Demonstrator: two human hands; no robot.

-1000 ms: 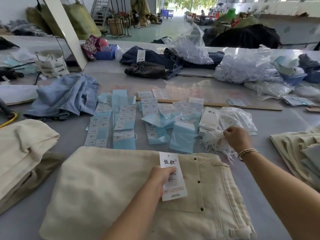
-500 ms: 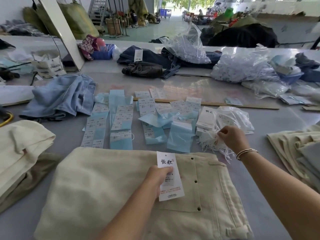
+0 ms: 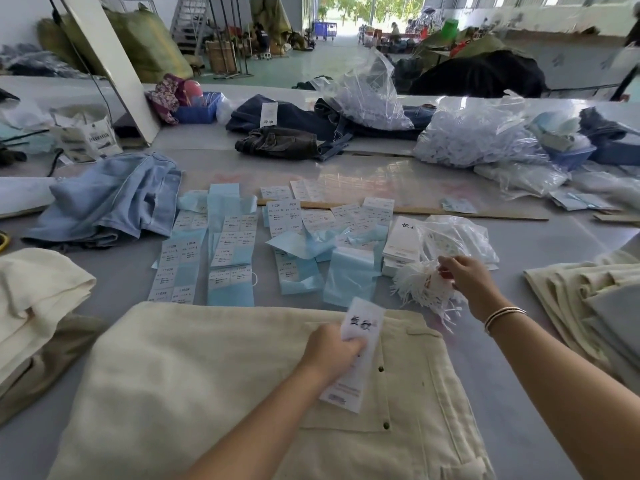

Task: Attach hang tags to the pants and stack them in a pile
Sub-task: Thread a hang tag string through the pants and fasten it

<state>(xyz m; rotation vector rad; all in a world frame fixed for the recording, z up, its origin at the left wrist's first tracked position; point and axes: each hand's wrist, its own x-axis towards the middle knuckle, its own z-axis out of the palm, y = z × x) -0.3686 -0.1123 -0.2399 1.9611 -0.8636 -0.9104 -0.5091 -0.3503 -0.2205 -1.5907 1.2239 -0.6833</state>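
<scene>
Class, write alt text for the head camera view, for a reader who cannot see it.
A person's left hand holds a white hang tag over folded cream pants on a grey table, while the right hand picks at a bundle of white strings. Rows of blue-and-white labels lie beyond.

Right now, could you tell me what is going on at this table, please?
A person is tagging pants. The left hand holds a white hang tag over folded cream pants on the table. The right hand picks at a bundle of white strings beside a stack of tags. The tag is not yet attached. More cream pants lie to the left.
</scene>
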